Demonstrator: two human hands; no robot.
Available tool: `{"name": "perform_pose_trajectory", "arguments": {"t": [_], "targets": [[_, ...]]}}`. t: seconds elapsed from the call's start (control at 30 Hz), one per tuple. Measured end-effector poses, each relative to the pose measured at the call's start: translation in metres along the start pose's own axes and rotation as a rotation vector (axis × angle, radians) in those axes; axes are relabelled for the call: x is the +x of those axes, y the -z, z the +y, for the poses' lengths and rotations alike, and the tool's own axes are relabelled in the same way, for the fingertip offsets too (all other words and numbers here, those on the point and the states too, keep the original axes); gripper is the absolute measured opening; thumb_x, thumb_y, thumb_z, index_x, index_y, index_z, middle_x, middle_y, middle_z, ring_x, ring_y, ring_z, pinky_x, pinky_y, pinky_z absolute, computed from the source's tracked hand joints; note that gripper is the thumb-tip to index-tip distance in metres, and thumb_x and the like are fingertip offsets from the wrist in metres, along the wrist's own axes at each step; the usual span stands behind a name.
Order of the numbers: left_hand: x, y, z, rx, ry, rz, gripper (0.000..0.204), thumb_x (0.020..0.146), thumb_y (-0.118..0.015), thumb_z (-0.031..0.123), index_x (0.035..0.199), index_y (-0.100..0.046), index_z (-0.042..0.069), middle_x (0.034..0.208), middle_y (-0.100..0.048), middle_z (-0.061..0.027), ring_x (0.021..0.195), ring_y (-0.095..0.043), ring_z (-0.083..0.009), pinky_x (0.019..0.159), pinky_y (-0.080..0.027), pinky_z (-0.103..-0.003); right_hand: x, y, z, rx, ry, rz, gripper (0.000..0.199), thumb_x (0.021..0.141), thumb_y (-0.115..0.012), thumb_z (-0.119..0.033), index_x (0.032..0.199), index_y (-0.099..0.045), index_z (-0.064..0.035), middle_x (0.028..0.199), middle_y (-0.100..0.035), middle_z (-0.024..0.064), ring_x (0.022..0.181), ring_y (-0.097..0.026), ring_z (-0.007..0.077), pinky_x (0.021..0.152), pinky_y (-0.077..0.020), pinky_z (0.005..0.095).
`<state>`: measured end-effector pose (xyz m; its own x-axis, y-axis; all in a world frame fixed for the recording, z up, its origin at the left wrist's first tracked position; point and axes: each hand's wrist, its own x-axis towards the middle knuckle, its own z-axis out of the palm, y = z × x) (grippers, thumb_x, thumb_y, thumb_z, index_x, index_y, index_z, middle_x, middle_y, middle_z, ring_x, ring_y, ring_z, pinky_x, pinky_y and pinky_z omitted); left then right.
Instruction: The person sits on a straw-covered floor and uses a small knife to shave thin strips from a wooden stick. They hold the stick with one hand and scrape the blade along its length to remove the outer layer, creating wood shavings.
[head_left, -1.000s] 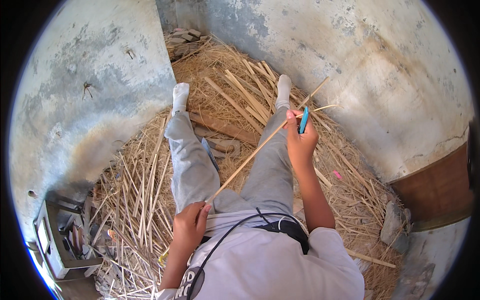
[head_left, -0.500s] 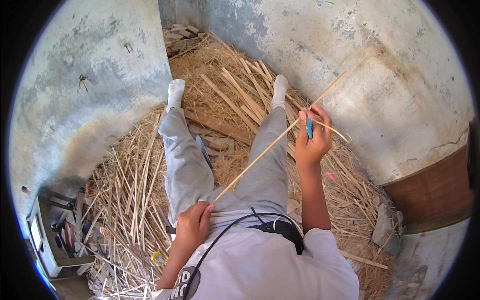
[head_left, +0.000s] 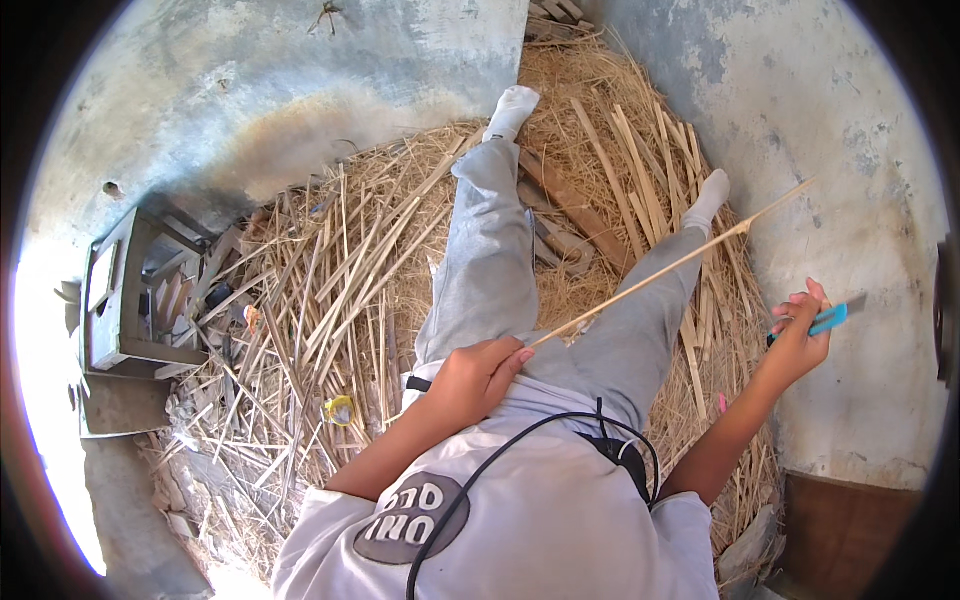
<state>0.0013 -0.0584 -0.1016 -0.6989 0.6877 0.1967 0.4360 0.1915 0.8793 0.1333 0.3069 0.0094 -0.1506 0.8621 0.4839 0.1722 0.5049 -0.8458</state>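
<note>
My left hand (head_left: 478, 382) is closed round the near end of a thin bamboo strip (head_left: 640, 285), just above my lap. The strip slants up to the right across my legs, and a small rough spot shows near its far end. Off to the right, apart from the strip, my right hand (head_left: 798, 342) is closed round a knife (head_left: 829, 319) with a bright blue handle. The knife's dark blade points outward toward the wall.
Fibrous shavings and bamboo strips (head_left: 330, 270) cover the floor around my stretched-out legs. A wooden plank (head_left: 575, 205) lies between my feet. On the left stands a box-like wooden frame (head_left: 125, 300). Worn plaster walls (head_left: 400, 60) close in, and a black cable (head_left: 465, 490) crosses my shirt.
My right hand with the knife has moved away from the strip to the right. The curled sliver beside that hand no longer shows. The view has turned left.
</note>
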Motion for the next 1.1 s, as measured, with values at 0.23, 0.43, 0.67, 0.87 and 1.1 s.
{"name": "perform_pose_trajectory", "arguments": {"t": [0.23,0.43,0.67,0.87,1.1], "targets": [[0.004,-0.005,-0.003,0.031,0.092,-0.072,0.024,0.101,-0.068,0.026,0.101,-0.067,0.002,0.079,-0.069,-0.0191,0.068,-0.069,-0.0354,0.062,-0.053,-0.041,-0.023,-0.008,0.051,-0.447,0.032,-0.309,0.056,0.095,-0.075,-0.043,0.134,-0.065,-0.005,0.083,-0.063,0.0025,0.057,-0.053,0.007,0.05,-0.0373,0.0241],[0.003,0.003,0.003,0.045,0.163,-0.127,0.025,0.099,-0.07,0.026,0.102,-0.068,0.001,0.081,-0.07,-0.0187,0.069,-0.07,-0.0326,0.063,-0.054,-0.038,-0.075,-0.049,0.068,-0.034,-0.155,-0.465,0.057,0.098,-0.073,-0.04,0.139,-0.06,-0.0018,0.087,-0.071,0.0009,0.05,-0.041,0.0005,0.045,-0.0294,0.0207],[-0.013,0.042,0.009,0.227,0.025,-0.034,0.026,0.093,-0.075,0.028,0.098,-0.068,0.003,0.079,-0.07,-0.016,0.066,-0.069,-0.0327,0.061,-0.054,-0.04,-0.105,-0.05,0.059,0.332,-0.3,-0.6,0.045,0.103,-0.067,-0.03,0.137,-0.062,0.0003,0.071,-0.052,-0.0088,0.05,-0.035,-0.001,0.046,-0.0252,0.0198],[-0.02,0.06,0.005,0.288,0.139,-0.097,0.03,0.09,-0.075,0.032,0.093,-0.065,0.004,0.075,-0.067,-0.0154,0.063,-0.067,-0.0351,0.059,-0.052,-0.044,-0.121,-0.064,0.06,0.501,-0.296,-0.734,0.039,0.105,-0.06,-0.021,0.133,-0.06,0.0062,0.072,-0.056,0.0015,0.045,-0.036,0.0019,0.043,-0.0296,0.0209],[-0.014,0.06,0.007,0.284,0.212,-0.216,0.038,0.091,-0.074,0.039,0.097,-0.067,0.002,0.075,-0.066,-0.0161,0.067,-0.066,-0.036,0.064,-0.051,-0.045,-0.127,-0.065,0.044,0.547,-0.355,-0.799,0.036,0.104,-0.061,-0.025,0.125,-0.066,0.0034,0.076,-0.066,0.0074,0.046,-0.039,0.0019,0.044,-0.0297,0.0203]]}}
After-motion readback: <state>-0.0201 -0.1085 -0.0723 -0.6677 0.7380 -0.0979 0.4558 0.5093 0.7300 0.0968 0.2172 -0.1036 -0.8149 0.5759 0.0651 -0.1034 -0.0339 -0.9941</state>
